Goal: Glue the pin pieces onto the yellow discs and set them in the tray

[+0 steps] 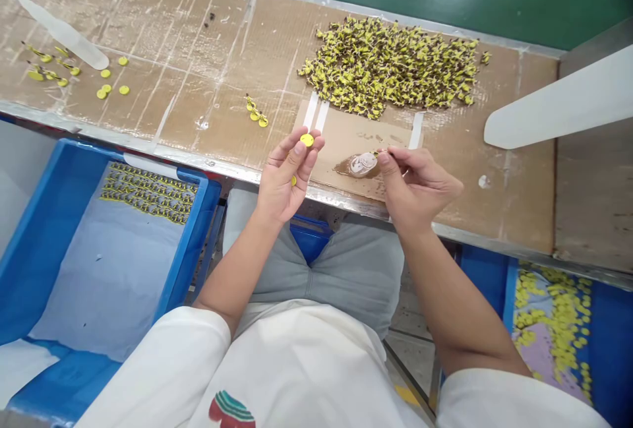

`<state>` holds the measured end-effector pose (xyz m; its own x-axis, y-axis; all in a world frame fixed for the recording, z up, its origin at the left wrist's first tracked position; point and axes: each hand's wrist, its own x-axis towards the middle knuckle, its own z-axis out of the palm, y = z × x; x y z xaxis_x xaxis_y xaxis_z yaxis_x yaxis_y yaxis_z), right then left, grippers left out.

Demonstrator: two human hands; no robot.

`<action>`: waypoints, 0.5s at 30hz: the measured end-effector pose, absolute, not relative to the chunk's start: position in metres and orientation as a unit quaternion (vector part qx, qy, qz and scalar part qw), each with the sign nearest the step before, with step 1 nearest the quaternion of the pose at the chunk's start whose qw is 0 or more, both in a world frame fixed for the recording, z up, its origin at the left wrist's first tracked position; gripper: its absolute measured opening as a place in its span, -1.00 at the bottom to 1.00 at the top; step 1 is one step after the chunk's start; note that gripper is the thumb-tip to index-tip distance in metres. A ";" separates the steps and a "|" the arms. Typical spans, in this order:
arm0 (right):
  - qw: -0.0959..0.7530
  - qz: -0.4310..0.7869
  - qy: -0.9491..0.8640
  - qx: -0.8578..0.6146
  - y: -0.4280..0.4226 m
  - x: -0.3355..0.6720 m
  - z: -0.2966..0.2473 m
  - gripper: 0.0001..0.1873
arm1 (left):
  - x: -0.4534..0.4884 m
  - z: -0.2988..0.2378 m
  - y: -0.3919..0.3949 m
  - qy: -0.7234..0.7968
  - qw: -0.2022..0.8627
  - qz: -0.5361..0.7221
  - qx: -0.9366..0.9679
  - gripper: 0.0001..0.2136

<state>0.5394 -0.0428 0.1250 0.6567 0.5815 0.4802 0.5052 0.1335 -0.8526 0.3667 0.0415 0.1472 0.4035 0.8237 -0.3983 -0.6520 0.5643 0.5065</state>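
My left hand [284, 181] pinches a small round yellow disc [307, 140] between thumb and fingertips. A second yellow disc [293, 181] shows against its curled fingers. To the right, my right hand [420, 187] is closed in a pinch on a small yellow-and-dark piece [376, 153], mostly hidden by the fingertips. That piece is at the right edge of a whitish paste blob [363, 164]; whether it touches the paste I cannot tell. The blob lies on a cardboard sheet [341, 134] held down with white tape strips. Behind it spreads a large pile of yellow-and-dark pieces [390, 65].
Left on the table are a few joined pieces [256, 111], loose yellow discs [123, 90] and a white blade-shaped strip [64, 31]. A blue bin [59, 184] at lower left holds rows of pieces. Another blue bin [509, 309] at right holds yellow discs. A white bar [558, 101] juts in from the right.
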 end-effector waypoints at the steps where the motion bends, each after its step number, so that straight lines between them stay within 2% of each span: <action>1: 0.629 0.029 -0.415 -0.656 -0.043 0.539 0.124 -0.78 | 0.368 0.145 0.043 0.312 0.826 0.446 0.146 -0.70; 5: 0.606 0.028 -0.411 -0.680 -0.044 0.537 0.119 -0.75 | 0.370 0.136 0.044 0.313 0.826 0.439 0.165 -0.75; 10: 0.603 0.031 -0.405 -0.687 -0.043 0.533 0.120 -0.69 | 0.372 0.132 0.042 0.316 0.833 0.436 0.127 -0.69; 15: 0.618 0.025 -0.407 -0.673 -0.040 0.532 0.121 -0.76 | 0.372 0.132 0.041 0.301 0.835 0.439 0.137 -0.72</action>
